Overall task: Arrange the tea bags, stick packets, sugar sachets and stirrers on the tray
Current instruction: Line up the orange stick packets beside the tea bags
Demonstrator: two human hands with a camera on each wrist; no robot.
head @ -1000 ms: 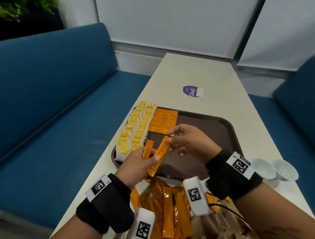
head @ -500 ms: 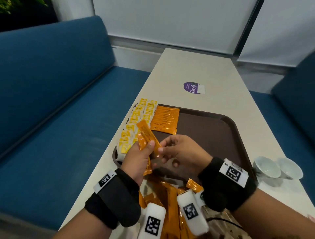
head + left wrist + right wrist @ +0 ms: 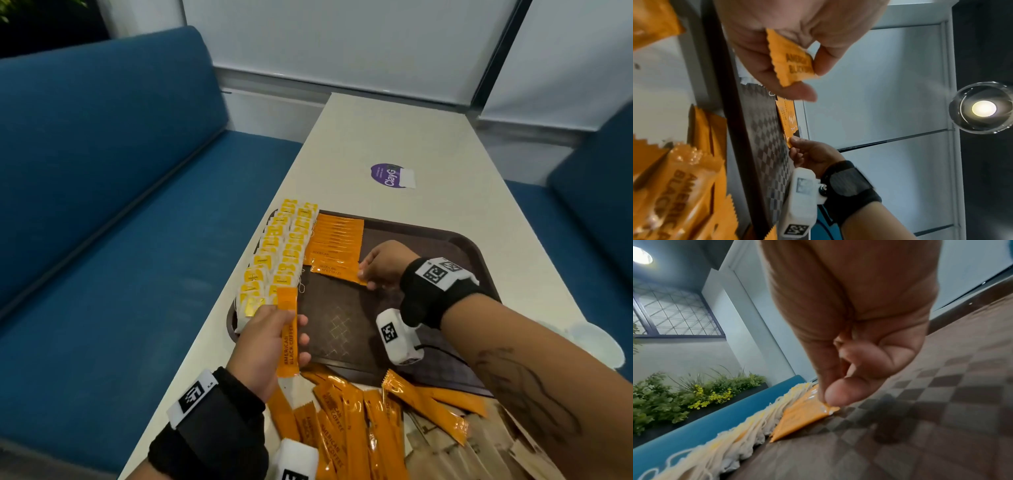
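Hands now apart: right hand (image 3: 383, 262) lays packet (image 3: 337, 271) on tray (image 3: 428, 233) (pinching end); left hand (image 3: 265, 344) still grips another packet (image 3: 287, 337)

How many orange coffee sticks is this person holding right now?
2. The upright stick is in the left hand over the tray's near-left corner; the flat stick, pinched by the right hand, lies on the tray against the laid row. Another could hide behind fingers.

Soft, even indoor light. A round ceiling lamp (image 3: 983, 108) glares in both wrist views. Those views bend strongly at the edges; near packets (image 3: 672, 191) blur.
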